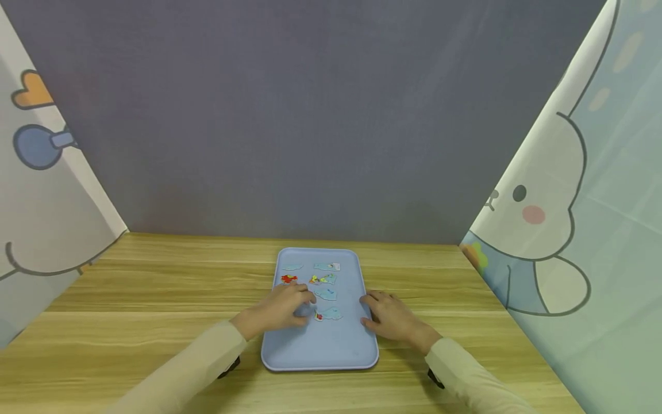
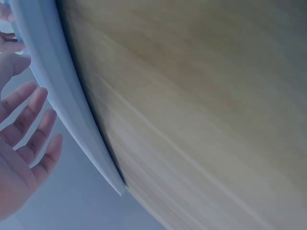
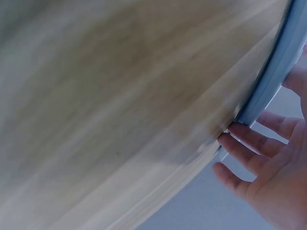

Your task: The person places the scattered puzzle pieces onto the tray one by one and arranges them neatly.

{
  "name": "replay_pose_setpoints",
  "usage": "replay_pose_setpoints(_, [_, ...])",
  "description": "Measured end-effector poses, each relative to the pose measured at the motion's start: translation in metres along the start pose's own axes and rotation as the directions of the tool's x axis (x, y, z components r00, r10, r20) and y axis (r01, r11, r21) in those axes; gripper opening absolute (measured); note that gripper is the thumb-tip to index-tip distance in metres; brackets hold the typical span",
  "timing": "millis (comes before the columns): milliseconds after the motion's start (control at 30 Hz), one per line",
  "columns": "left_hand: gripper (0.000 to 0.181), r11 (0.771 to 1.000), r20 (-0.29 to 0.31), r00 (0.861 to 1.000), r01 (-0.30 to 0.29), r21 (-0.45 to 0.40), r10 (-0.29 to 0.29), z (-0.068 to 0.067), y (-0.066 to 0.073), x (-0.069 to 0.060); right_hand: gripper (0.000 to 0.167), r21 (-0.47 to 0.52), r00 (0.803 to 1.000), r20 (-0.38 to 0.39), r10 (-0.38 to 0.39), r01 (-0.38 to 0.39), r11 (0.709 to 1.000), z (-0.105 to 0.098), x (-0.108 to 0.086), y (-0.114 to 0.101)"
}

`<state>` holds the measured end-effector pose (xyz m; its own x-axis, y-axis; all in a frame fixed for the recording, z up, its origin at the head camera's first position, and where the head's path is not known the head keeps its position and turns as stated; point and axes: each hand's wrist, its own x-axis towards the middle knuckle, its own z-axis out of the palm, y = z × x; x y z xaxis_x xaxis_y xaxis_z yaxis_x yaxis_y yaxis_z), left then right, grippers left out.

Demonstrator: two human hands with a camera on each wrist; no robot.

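A pale blue tray lies on the table, holding several flat, irregular printed pieces that look like puzzle pieces. Over the tray's left half hovers my left hand, fingers spread and loosely bent, with nothing visible between them. Close to its fingertips are a red piece and a light blue piece. Farther down is a blue piece with a red corner; a yellow and blue piece sits higher. My right hand rests against the tray's right rim, fingertips touching it, fingers relaxed in the right wrist view.
The wood-grain table extends to both sides of the tray. A dark grey panel stands along the back edge. Printed cartoon curtains hang at the left and right. Another pale piece lies near the tray's far end.
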<state>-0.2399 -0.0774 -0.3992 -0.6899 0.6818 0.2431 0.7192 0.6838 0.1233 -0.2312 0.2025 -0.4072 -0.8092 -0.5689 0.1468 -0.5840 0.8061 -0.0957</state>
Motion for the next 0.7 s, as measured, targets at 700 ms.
replay_pose_setpoints(700, [0.04, 0.99, -0.137, 0.982, 0.12, -0.074, -0.129, -0.026, -0.046, -0.047, 0.046, 0.058, 0.987, -0.15, 0.048, -0.04, 0.998, -0.01, -0.003, 0.024])
